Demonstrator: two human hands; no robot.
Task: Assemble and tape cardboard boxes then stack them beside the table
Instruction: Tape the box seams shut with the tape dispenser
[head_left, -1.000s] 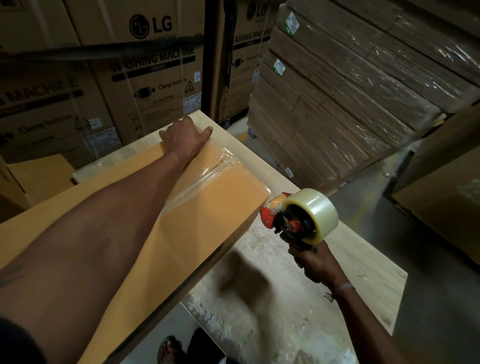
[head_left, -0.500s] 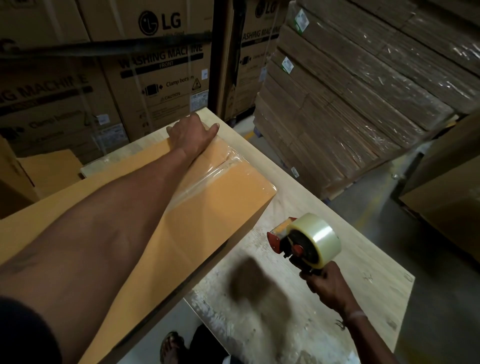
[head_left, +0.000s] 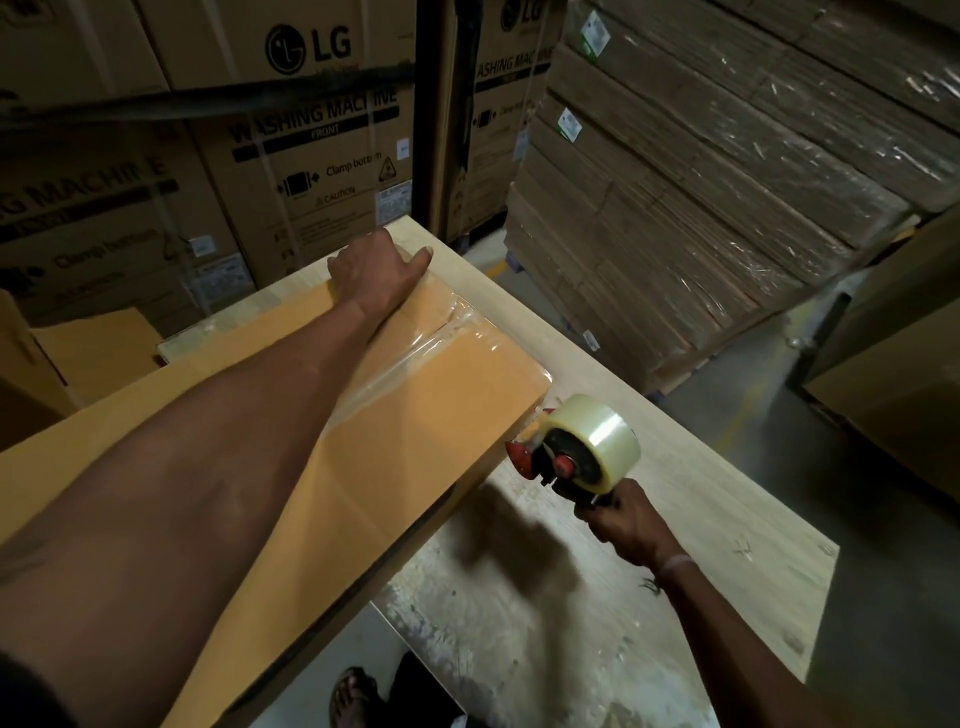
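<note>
An orange-brown cardboard box (head_left: 431, 415) lies on the light wooden table (head_left: 675, 493), a strip of clear tape running along its top seam. My left hand (head_left: 376, 273) rests on the box's far end, fingers curling over the far edge. My right hand (head_left: 626, 522) grips the handle of a red and black tape dispenser (head_left: 576, 449) loaded with a roll of clear tape. The dispenser's red nose sits against the box's near right side, just below the corner.
Large LG washing machine cartons (head_left: 291, 156) stand behind the table. A wrapped pallet of flat cardboard (head_left: 727, 197) rises at the right. More brown boxes (head_left: 893, 374) sit far right, and others (head_left: 93, 343) at the left. A sandalled foot (head_left: 353, 696) shows below the table edge.
My right hand dipped with the tape dispenser, then brought it left against the box's right side. My left hand stayed on the box's far end.
</note>
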